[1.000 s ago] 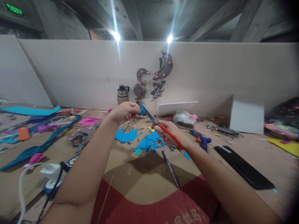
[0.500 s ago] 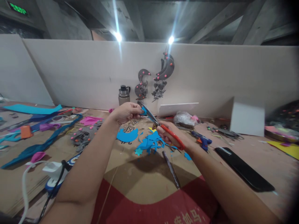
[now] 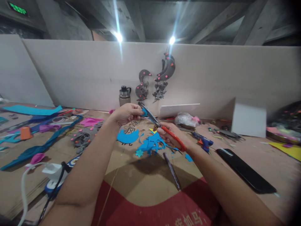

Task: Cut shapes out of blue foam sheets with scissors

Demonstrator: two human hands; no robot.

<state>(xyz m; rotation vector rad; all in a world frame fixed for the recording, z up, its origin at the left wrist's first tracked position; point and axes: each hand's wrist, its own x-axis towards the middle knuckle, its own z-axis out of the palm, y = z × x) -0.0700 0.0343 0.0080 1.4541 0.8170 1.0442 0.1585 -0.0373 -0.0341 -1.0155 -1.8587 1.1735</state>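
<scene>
Scissors, red-handled, metal-bladed, gripped in curled right hand; blades at small blue sheet piece, pinched in left hand, thumb against fingers. Below: blue offcuts, slim dark pen on brown cardboard. Grey bottle partly blocked by left hand.

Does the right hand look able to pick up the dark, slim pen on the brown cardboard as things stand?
Probably not freely: the right hand is occupied by red-handled metal scissors, though nothing visible covers the dark, slim pen.
</scene>
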